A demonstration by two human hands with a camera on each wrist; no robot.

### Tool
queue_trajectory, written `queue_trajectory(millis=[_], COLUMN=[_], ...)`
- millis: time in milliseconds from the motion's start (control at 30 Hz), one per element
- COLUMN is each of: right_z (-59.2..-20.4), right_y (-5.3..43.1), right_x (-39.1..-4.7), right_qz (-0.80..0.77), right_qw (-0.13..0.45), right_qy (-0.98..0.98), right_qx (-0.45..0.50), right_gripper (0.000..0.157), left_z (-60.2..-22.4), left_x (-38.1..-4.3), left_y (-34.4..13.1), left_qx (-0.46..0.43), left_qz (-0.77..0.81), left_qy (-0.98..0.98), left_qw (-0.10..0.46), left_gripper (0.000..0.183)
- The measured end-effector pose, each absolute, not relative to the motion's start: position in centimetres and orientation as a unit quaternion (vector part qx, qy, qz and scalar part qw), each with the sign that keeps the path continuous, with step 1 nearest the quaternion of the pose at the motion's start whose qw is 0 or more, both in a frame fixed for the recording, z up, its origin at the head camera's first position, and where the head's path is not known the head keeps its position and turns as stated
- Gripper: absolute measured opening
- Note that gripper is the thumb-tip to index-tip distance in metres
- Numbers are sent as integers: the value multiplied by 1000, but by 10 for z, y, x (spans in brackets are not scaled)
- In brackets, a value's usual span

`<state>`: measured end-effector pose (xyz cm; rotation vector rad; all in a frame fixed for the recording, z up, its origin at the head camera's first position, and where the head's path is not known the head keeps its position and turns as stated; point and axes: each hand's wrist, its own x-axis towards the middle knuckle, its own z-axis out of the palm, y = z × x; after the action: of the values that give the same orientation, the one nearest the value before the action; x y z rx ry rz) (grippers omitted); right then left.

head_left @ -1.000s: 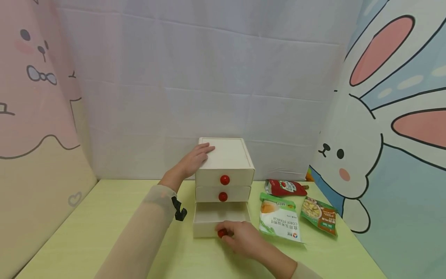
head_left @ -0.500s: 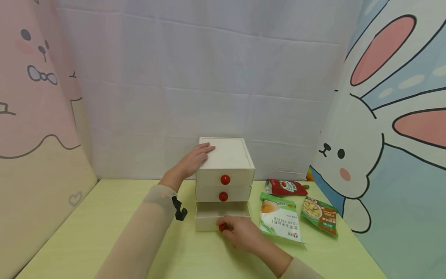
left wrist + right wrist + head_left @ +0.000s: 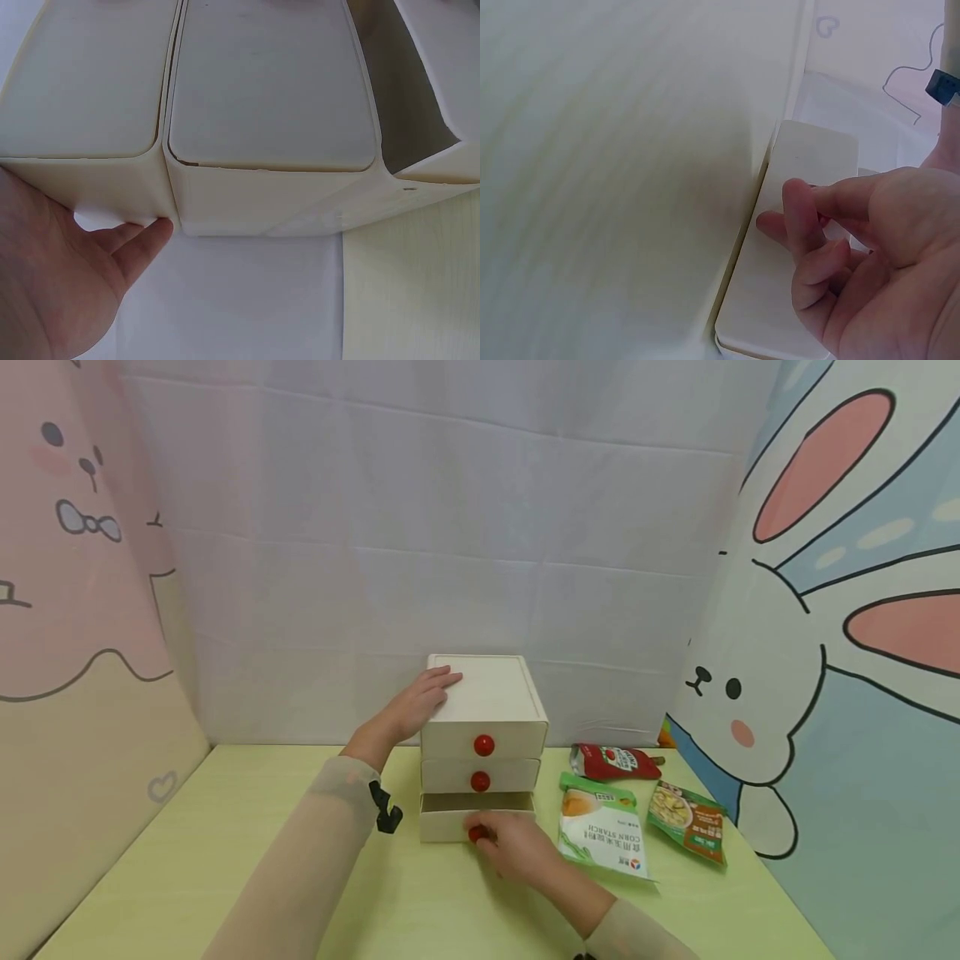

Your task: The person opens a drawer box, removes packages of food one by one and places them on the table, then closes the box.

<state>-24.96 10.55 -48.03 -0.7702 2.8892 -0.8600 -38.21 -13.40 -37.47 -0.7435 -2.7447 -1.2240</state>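
A white three-drawer cabinet (image 3: 491, 689) with red round knobs stands at the back middle of the table. Its bottom drawer (image 3: 442, 828) is partly pulled out, and the part of its inside that shows looks bare. The thumb and fingers of my right hand (image 3: 517, 850) pinch the bottom drawer's red knob (image 3: 477, 833); in the right wrist view the fingers mostly cover it. My left hand (image 3: 411, 703) rests on the cabinet's top left edge, fingers extended over the top. In the left wrist view that hand lies against the cabinet's side (image 3: 255, 199). The upper two drawers are closed.
Right of the cabinet lie a green-and-white corn starch bag (image 3: 602, 831), a red ketchup pouch (image 3: 615, 762) and a brown-and-green food packet (image 3: 687, 821). A white curtain (image 3: 450, 527) hangs close behind the cabinet. Cartoon-printed panels flank the table (image 3: 225, 827).
The bottom drawer has slid inward toward the cabinet, with my right hand moving forward along with its knob. My left hand has stayed in place on the cabinet.
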Motion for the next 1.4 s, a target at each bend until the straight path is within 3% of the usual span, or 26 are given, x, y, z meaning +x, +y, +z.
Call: queue_trajectory(millis=[700, 900, 1133, 1400], right_z=[-480, -481, -479, -475], right_y=[98, 97, 96, 96], right_x=[-266, -270, -272, -276], right_qz=[-287, -246, -271, -251], right_qw=[21, -15, 14, 1], right_qy=[934, 945, 944, 948], right_qx=[-212, -216, -189, -198], right_gripper=[26, 24, 26, 23], left_z=[-375, -376, -375, -375], left_x=[-383, -383, -381, -383], left_y=[-133, -134, -134, -135], left_qx=[-246, -245, -248, -247], left_qz=[-386, -391, -393, -390], left_qy=[-889, -887, -885, -886], left_qw=[26, 27, 27, 28], left_gripper=[58, 58, 58, 58])
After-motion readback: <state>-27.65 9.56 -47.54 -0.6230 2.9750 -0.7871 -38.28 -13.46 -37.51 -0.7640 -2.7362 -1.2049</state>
